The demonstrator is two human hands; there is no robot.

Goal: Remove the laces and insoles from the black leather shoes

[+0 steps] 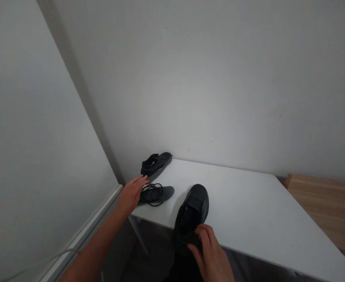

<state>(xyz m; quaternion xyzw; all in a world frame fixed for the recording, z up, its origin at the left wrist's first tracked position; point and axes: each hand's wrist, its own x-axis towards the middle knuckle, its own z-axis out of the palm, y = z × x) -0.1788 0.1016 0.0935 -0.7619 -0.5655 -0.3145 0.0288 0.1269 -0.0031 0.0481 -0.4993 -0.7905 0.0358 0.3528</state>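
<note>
A black shoe (202,209) points away from me at the front edge of the white table (243,203). My right hand (209,250) pinches the side of its opening near the heel, with the thumb and fingers closed on the rim. At the table's left end, my left hand (133,192) has its fingers stretched out beside a grey insole (168,192). Black laces (154,192) lie in a loose tangle over that insole. Just beyond those fingertips, a second black shoe (157,163) rests against the wall. Whether the left fingers touch the insole cannot be seen.
A white wall (207,86) rises behind the table, and a white panel (49,129) closes off the left side. Wood-grain boards (322,207) are at the right. A table leg (139,237) and a pale cable (50,259) show low on the left.
</note>
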